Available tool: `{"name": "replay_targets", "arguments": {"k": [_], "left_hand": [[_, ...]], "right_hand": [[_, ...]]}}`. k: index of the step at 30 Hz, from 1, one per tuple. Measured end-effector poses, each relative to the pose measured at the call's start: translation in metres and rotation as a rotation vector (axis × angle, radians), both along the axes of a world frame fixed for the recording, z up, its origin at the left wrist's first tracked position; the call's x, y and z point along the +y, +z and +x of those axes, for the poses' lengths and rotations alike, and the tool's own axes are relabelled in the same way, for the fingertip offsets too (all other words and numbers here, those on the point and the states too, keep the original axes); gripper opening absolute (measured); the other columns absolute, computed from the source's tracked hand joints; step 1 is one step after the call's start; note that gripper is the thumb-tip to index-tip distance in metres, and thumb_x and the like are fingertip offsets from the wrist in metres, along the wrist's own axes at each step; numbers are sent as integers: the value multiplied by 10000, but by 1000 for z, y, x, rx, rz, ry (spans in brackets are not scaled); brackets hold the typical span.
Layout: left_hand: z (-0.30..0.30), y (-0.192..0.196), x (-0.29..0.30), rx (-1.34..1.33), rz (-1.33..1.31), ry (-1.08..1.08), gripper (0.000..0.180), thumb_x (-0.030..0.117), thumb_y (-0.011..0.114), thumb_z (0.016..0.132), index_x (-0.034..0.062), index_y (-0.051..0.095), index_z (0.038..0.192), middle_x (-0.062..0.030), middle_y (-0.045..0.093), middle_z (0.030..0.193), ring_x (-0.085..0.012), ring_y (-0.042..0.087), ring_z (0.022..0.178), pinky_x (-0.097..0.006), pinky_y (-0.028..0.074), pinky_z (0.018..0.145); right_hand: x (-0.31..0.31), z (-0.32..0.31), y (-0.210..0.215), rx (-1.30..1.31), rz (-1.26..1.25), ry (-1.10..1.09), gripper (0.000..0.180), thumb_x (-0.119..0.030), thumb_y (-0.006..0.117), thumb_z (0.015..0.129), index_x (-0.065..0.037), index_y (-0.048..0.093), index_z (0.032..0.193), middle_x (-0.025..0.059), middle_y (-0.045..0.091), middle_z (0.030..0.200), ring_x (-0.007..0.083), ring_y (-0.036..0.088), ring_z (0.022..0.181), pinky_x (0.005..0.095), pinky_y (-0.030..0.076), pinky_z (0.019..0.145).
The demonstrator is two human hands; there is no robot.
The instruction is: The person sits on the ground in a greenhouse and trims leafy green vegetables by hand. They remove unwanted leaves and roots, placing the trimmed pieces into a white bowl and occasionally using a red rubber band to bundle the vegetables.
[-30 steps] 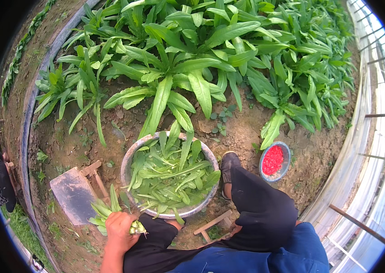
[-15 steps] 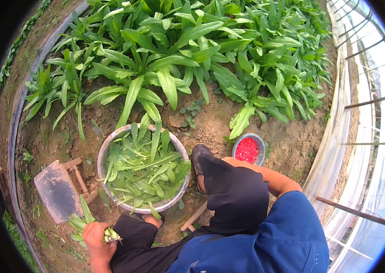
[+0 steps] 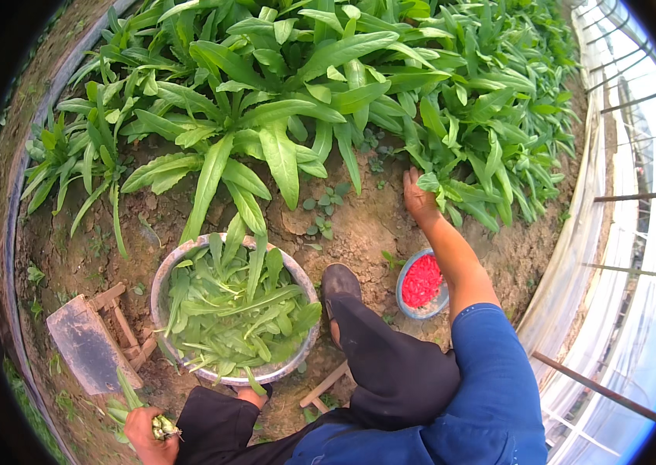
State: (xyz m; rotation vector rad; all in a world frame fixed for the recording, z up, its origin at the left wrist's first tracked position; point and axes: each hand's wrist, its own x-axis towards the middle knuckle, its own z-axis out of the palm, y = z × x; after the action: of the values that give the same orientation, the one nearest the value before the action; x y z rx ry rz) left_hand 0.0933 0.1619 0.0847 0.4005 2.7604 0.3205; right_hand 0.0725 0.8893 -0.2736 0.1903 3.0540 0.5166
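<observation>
At the lower left my left hand (image 3: 149, 435) is closed round a bunch of leafy green stalks (image 3: 163, 426), the pale cut ends toward my knee and the leaves (image 3: 128, 391) pointing away. My right hand (image 3: 419, 200) reaches forward to the base of a leafy green plant (image 3: 459, 186) at the right of the bed. Its visible fingers are stretched out among the lower leaves, which partly cover them. Between my left foot and the bed stands a large round basin (image 3: 159, 306) filled with loose picked leaves (image 3: 246, 310).
A small bowl of bright red pieces (image 3: 421, 282) sits on the soil beneath my right forearm. On the left lies a low wooden stool (image 3: 91, 345). Dense leafy rows (image 3: 328, 70) fill the far side. Plastic sheeting (image 3: 568, 225) with poles runs along the right.
My right hand has moved forward from beside my knee, near the small bowl, to the plant's base. My left hand still holds the bunch, slightly lower in view.
</observation>
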Motion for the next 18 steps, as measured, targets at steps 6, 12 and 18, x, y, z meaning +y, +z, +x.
{"name": "replay_targets", "arguments": {"k": [6,12,18], "left_hand": [[13,18,3,-63,-73,77,374,-4,676,587,63,605,948,-142,614,935,-388,585,948,-450,422,884],[-15,17,31,84,-21,2,318,25,712,536,66,591,827,-122,595,730,-366,597,705,-437,465,665],[-13,21,28,66,-28,18,349,63,778,528,83,601,828,-102,594,723,-349,597,680,-426,467,641]], "right_hand": [[12,-12,-26,-634,768,219,221,-190,509,987,-88,663,1108,82,610,1108,245,568,1052,426,468,928],[46,-1,-73,-738,1134,337,171,-183,495,1028,-115,641,1086,13,611,1013,203,606,918,410,492,811],[20,-4,-21,-722,983,398,306,-150,495,1017,-56,735,1182,38,713,1157,276,665,1005,514,505,797]]}}
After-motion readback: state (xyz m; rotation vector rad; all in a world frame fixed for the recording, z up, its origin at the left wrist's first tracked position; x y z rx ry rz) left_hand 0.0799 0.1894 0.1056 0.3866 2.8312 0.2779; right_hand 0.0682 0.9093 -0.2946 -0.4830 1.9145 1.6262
